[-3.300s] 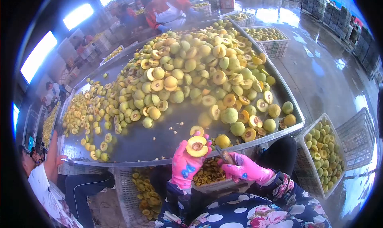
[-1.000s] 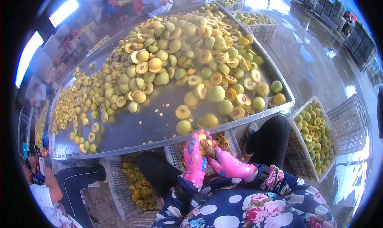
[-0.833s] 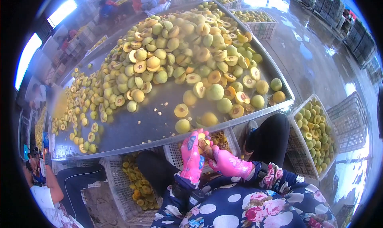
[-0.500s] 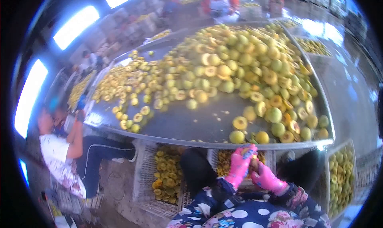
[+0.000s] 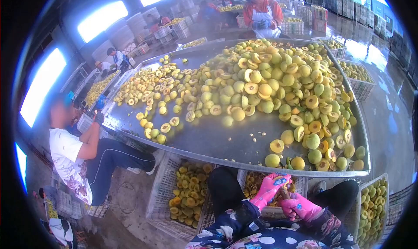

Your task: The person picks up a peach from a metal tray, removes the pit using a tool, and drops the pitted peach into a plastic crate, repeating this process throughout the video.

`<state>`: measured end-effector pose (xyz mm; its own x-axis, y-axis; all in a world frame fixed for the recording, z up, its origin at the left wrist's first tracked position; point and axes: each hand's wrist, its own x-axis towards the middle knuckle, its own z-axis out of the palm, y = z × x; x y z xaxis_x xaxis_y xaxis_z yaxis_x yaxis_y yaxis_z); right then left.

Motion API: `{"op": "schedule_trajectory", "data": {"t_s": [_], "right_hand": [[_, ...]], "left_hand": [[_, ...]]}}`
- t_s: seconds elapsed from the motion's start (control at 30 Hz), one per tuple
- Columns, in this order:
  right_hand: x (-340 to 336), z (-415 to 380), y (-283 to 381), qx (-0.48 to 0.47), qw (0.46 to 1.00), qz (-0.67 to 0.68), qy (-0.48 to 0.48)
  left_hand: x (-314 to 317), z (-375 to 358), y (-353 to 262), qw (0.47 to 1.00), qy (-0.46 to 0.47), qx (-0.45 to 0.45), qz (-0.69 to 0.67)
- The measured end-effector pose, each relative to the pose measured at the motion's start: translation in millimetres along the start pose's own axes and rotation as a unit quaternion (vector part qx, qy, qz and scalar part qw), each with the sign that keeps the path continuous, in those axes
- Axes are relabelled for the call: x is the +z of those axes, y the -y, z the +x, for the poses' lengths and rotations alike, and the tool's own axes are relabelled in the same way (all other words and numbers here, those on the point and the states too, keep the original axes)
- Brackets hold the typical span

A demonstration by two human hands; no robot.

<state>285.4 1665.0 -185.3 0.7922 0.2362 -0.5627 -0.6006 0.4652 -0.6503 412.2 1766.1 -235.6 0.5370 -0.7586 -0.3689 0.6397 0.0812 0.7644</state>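
My left hand (image 5: pixel 269 189), in a pink glove, has its fingers closed around a small piece of yellow stone fruit (image 5: pixel 283 180). My right hand (image 5: pixel 302 206), in a matching glove, is closed just beside and below it, with its fingertips close to the fruit. Something brownish shows between the two hands; I cannot make out what it is. Both hands are over a crate (image 5: pixel 303 186) between my knees, which holds brownish fruit pieces (image 5: pixel 252 184). Just beyond them, on the metal table (image 5: pixel 209 140), lies a big heap of halved yellow-green fruit (image 5: pixel 278 81).
A crate of fruit halves (image 5: pixel 190 192) stands left of my legs, another crate (image 5: pixel 372 210) at my right. One person (image 5: pixel 72 157) sits at the table's left side; another in an apron (image 5: pixel 262 16) is at the far side. The table's raised edge (image 5: pixel 244 165) is before me.
The view has shifted so that the table and my hands sit lower in it, and it is sharper. My hands stay close together, the left still on the fruit.
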Motion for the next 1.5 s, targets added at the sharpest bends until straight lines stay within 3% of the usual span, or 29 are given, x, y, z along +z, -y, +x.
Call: {"op": "schedule_trajectory", "data": {"t_s": [0.17,0.23,0.3,0.57,0.6,0.67,0.7,0.73,0.77,0.8,0.83,0.87,0.9,0.97,1.0,1.03,1.1,1.13,1.2,1.3,1.33,1.43,1.47,1.5], "right_hand": [[3,-4,-2,0.049,0.996,0.075,0.013],[-2,-2,-9,0.048,0.995,0.083,0.026],[-5,-4,-11,0.041,0.994,0.096,0.029],[-11,-19,-12,-0.077,0.973,0.157,0.150],[-20,-16,-17,-0.093,0.968,0.170,0.162],[-34,-1,-20,-0.023,0.999,0.010,0.041],[-42,10,-25,0.012,0.997,-0.069,-0.019],[-56,25,-44,0.043,0.961,-0.252,-0.111],[-68,36,-60,-0.029,0.915,-0.373,-0.152],[-79,45,-75,-0.099,0.848,-0.485,-0.189],[-89,56,-90,-0.166,0.761,-0.586,-0.222],[-101,68,-106,-0.092,0.786,-0.572,-0.217],[-102,65,-107,-0.010,0.810,-0.567,-0.148],[-110,64,-97,0.147,0.828,-0.541,-0.011],[-104,59,-88,0.116,0.840,-0.530,-0.032],[-99,54,-78,0.084,0.850,-0.518,-0.051],[-92,44,-64,0.007,0.869,-0.485,-0.102],[-84,35,-53,0.016,0.887,-0.449,-0.108],[-73,18,-35,0.032,0.919,-0.374,-0.121],[-85,12,-52,0.026,0.945,-0.298,-0.136],[-88,10,-58,-0.003,0.953,-0.267,-0.144],[-65,-17,-26,-0.065,0.956,-0.238,-0.157],[-59,-19,-17,-0.081,0.966,-0.198,-0.142],[-54,-21,-11,-0.096,0.975,-0.157,-0.126]], "left_hand": [[-3,-5,9,0.998,0.039,-0.002,-0.049],[-4,-5,8,0.992,0.059,-0.054,-0.099],[-3,-7,8,0.996,0.068,-0.036,-0.051],[4,-6,0,0.959,-0.020,-0.035,-0.279],[1,-19,-18,0.976,-0.044,-0.022,-0.213],[-6,-43,-56,0.980,-0.121,0.160,-0.019],[-36,-50,-70,0.940,-0.156,0.228,0.199],[-48,-54,-81,0.910,-0.282,0.275,0.131],[-65,-60,-96,0.884,-0.361,0.270,0.126],[-112,-59,-100,0.821,-0.402,0.289,0.284],[-142,-63,-104,0.747,-0.381,0.305,0.451],[-144,-66,-111,0.640,-0.410,0.261,0.596],[-141,-66,-117,0.509,-0.422,0.209,0.721],[-130,-33,-118,0.656,-0.353,0.259,0.615],[-119,-14,-115,0.722,-0.314,0.276,0.551],[-102,7,-116,0.807,-0.240,0.221,0.492],[-53,51,-112,0.837,-0.168,0.214,0.475],[-45,78,-107,0.756,-0.146,0.242,0.591],[-21,115,-96,0.686,-0.115,0.199,0.690],[-10,141,-80,0.736,-0.028,0.084,0.671],[-3,137,-79,0.708,-0.045,0.090,0.699],[-8,120,-68,0.870,-0.060,0.115,0.476],[1,104,-78,0.888,-0.074,0.108,0.440],[-1,96,-77,0.956,-0.058,0.079,0.276]]}}
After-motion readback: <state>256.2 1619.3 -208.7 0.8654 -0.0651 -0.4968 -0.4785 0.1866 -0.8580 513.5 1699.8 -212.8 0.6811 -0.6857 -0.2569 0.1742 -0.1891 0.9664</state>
